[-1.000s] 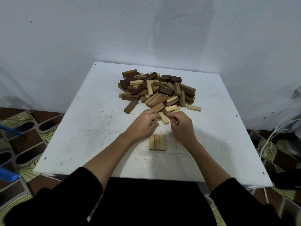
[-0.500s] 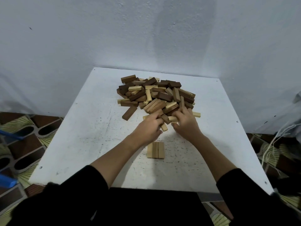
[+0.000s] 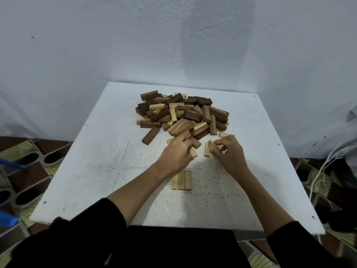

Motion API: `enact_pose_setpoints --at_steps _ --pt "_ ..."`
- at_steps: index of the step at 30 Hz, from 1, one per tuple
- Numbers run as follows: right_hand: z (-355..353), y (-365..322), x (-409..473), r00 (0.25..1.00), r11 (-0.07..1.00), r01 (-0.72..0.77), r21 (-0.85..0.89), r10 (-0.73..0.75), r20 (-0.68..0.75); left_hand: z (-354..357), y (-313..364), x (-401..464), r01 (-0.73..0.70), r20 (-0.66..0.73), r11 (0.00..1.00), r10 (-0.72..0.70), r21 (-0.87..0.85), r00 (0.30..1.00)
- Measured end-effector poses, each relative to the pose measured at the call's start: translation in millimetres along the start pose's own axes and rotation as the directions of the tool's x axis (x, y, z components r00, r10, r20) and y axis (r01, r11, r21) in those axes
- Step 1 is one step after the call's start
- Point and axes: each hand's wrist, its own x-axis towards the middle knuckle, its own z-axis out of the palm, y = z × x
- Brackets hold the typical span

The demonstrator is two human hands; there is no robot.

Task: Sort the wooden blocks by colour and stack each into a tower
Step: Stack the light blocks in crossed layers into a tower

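Mixed pile (image 3: pixel 181 113) of dark and pale blocks heaped on the far half of the white table (image 3: pixel 96 171). Three pale blocks (image 3: pixel 182 180) laid side by side, flat, near the front. Left hand (image 3: pixel 176 153) curled round a pale block (image 3: pixel 192 152) at the pile's near edge. Right hand (image 3: pixel 229 151) pinching a pale block (image 3: pixel 207 149), tilted, just beside the pile.

Pale blue-grey wall (image 3: pixel 173 35), white speckled table (image 3: pixel 96 171), patterned brown floor tiles (image 3: pixel 25 171)
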Motion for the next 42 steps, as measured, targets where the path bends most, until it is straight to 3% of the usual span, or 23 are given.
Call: enact_pose_setpoints --at_steps 5,10,21,27,42 --pt "5 5 -1 0.991 0.984 -0.117 -0.135 0.124 0.048 -1 5 1 0.003 0.012 0.999 -0.002 -0.049 1.000" --pt "10 3 2 0.988 0.984 -0.135 -0.120 0.143 0.065 -1 5 -1 -0.039 0.057 0.996 0.043 -0.077 0.997" --pt "16 -2 1 0.963 0.961 -0.267 -0.075 0.264 -0.049 0 8 11 -0.153 0.149 0.986 0.162 -0.070 0.975" --pt "21 -8 -3 0.989 0.986 -0.149 -0.076 0.150 0.011 1 11 15 -0.193 0.138 0.981 0.195 -0.031 0.971" --pt "2 -1 -13 0.986 0.996 -0.091 -0.015 0.093 0.137 4 13 20 -0.212 0.168 0.977 0.214 -0.033 0.962"
